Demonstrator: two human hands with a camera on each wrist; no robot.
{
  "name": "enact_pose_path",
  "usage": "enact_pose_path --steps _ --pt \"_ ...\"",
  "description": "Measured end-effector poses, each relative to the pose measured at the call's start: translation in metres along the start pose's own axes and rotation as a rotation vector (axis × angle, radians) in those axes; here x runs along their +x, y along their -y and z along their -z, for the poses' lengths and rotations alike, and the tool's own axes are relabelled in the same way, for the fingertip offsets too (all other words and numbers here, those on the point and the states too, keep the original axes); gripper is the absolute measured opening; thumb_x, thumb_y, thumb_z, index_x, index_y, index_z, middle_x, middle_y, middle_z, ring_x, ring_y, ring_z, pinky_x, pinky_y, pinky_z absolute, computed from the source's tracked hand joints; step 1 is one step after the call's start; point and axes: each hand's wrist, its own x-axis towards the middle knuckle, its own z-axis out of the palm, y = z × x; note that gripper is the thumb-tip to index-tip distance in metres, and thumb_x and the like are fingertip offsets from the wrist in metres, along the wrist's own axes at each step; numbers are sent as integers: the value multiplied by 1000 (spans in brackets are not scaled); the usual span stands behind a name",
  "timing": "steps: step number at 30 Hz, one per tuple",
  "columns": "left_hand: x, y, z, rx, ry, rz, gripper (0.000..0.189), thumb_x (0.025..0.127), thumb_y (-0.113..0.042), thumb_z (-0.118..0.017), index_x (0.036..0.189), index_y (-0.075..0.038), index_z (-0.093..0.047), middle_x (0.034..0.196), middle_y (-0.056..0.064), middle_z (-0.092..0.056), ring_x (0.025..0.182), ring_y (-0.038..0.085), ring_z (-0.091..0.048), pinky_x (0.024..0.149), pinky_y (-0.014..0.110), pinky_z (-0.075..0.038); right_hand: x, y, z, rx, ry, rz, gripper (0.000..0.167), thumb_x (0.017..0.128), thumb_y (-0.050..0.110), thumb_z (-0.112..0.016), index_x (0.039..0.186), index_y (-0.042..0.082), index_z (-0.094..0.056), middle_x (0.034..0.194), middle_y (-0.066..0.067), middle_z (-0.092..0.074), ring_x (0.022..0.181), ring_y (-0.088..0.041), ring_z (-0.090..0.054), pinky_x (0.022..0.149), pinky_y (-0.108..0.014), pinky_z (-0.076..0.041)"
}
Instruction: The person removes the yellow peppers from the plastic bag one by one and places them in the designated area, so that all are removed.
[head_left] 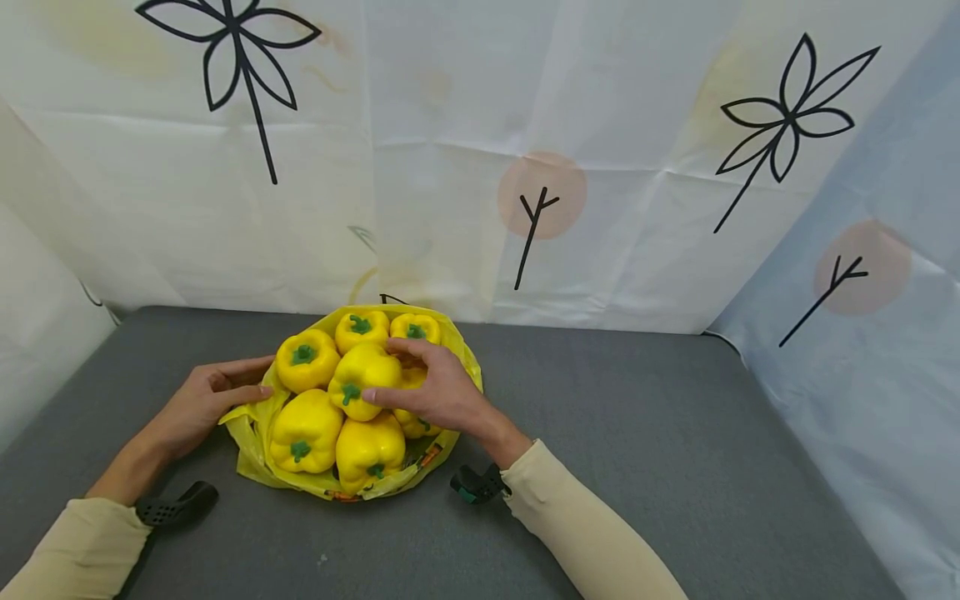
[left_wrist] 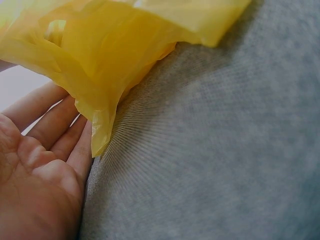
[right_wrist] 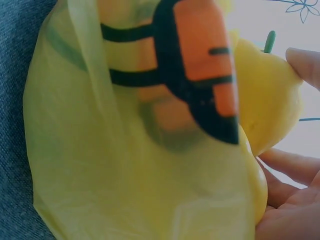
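Several yellow bell peppers with green stems fill an open yellow plastic bag [head_left: 251,450] in the head view. My right hand [head_left: 442,387] grips a bell pepper [head_left: 365,371] on top of the pile, thumb at its front and fingers behind. From the right wrist, that bell pepper [right_wrist: 270,95] shows between thumb and fingers, beside the bag's printed side [right_wrist: 140,165]. My left hand [head_left: 198,404] touches the bag's left edge. Its fingers [left_wrist: 55,120] lie nearly straight against the plastic in the left wrist view; the bag partly hides the fingertips.
A grey cloth-covered table [head_left: 637,433] carries the bag. Behind it hangs a white sheet [head_left: 450,83] with leaf and tree drawings, and more sheeting [head_left: 885,400] borders the right side. Dark wrist bands [head_left: 180,504] are worn on both arms.
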Motion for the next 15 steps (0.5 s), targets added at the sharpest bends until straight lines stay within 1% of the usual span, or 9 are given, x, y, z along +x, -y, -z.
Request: enact_pose_path --steps 6,15 --pt "-1 0 0 -5 -1 -4 58 104 -16 -60 151 10 -37 134 -22 -52 116 -15 -48 88 12 -47 0 0 0 0 22 19 65 91 30 -77 148 10 -53 146 -3 -53 125 -16 -52 105 -35 -45" --pt "-1 -3 0 19 2 32 60 104 -20 -60 152 8 -38 143 -7 -50 115 -15 -48 88 12 -48 -1 -1 -1 5 7 53 59 91 28 -77 144 11 -57 143 -2 -55 125 -14 -52 107 -37 -44"
